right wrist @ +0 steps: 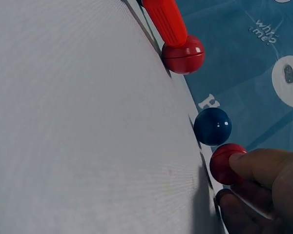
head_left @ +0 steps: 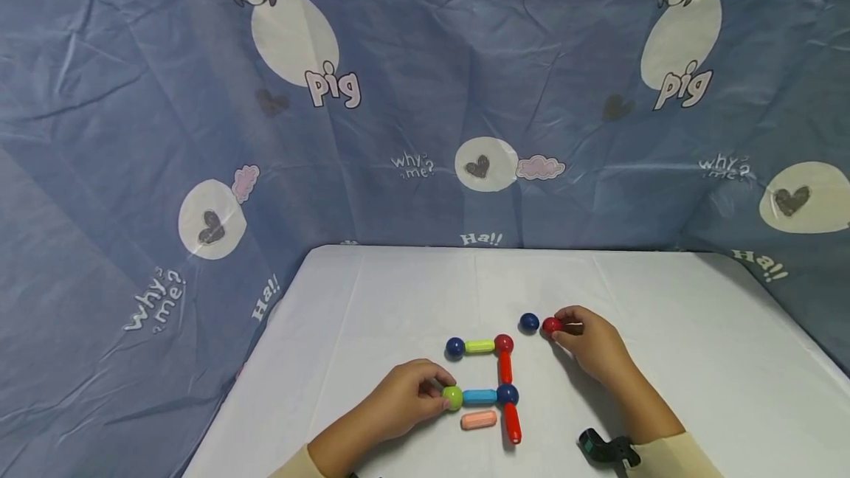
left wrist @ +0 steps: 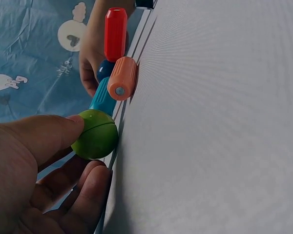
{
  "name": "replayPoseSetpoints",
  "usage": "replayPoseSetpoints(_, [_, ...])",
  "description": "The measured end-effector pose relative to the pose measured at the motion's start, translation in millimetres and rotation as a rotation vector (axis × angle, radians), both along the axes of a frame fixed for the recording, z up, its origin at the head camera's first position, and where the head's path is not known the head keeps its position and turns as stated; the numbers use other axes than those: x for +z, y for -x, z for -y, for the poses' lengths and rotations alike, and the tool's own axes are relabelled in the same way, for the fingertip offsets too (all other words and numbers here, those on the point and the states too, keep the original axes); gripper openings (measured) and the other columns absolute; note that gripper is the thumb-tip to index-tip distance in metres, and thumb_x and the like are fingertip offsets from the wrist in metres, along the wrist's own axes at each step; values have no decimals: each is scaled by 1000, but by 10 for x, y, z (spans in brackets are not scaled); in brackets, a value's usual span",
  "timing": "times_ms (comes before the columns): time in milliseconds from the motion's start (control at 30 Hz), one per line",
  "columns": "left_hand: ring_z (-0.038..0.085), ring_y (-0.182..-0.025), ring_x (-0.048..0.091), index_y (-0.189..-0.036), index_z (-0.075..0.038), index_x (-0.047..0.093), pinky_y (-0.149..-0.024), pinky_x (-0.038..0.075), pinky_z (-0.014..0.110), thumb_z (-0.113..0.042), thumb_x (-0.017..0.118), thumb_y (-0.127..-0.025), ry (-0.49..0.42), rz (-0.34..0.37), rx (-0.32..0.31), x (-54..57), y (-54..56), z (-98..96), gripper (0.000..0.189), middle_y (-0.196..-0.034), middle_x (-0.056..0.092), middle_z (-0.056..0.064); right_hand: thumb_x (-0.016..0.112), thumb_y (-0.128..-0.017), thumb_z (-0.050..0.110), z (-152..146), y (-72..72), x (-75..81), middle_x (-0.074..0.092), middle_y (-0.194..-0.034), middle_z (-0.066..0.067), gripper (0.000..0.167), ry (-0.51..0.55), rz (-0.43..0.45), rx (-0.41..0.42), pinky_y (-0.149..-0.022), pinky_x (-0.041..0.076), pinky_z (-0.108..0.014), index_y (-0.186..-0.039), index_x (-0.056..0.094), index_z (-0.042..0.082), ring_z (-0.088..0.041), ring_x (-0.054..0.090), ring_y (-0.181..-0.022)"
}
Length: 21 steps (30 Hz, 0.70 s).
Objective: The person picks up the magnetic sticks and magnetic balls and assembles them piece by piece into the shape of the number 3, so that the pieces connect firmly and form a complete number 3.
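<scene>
The person's left hand (head_left: 415,397) pinches a green ball (head_left: 453,397) between thumb and fingers; in the left wrist view the thumb lies against the ball's side. The ball sits at the left end of a blue stick (head_left: 479,397), whose other end meets a dark blue ball (head_left: 508,395). From there one red stick (head_left: 505,367) runs away from the person to a large red ball (head_left: 504,344), and another red stick (head_left: 512,423) runs back towards the person, its near end bare. Off the large red ball, a lime stick (head_left: 479,346) reaches left to a navy ball (head_left: 454,347), so the joined pieces leave a gap open on the left. An orange stick (head_left: 479,420) lies loose just on the near side of the blue one, roughly alongside it.

Over on the right, the person's right hand (head_left: 591,341) has its thumb and fingers pinching a loose red ball (head_left: 551,326). A loose blue ball (head_left: 529,323) is just beside that, on its left, both of them apart from the joined shape.

It all lies on a white-covered bench (head_left: 385,301). A black object (head_left: 607,450) shows by the right cream sleeve (head_left: 671,457), and a blue cloth (head_left: 398,43) printed with pigs and hearts hangs behind.
</scene>
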State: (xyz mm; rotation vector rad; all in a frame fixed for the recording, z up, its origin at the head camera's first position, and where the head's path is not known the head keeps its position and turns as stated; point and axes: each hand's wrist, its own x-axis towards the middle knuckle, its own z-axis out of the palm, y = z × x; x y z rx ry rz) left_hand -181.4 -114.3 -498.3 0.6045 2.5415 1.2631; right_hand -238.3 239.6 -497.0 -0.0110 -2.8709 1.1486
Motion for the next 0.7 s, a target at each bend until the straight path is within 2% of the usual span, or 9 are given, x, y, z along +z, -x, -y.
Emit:
replayPoseSetpoints(400, [0,-84,62,-108,-23,78,-75,54,20,-15,85,-88,20,-14,-2,35,15,26,23,-99,67,-14,78,-93,19,20,-218,81,73,-124,-10,31,56,30,-6,-82,54,-34,-122,68,11,-28,72,-111])
replayPoseSetpoints(567, [0,-84,63,-107,-22,78,-76,54,20,-15,85,-88,5,-11,-5,12,28,16,22,-99,67,-14,81,-92,23,64,-358,102,74,-121,-7,34,128,74,4,-76,55,-30,-121,69,12,-25,72,-109])
replayPoseSetpoints(700, [0,-84,63,-107,-22,78,-76,54,20,-16,85,-88,-7,-6,-3,-13,23,14,21,-98,67,-14,82,-90,21,129,-500,80,72,-121,-6,34,195,110,34,-77,55,-25,-120,68,12,-20,73,-106])
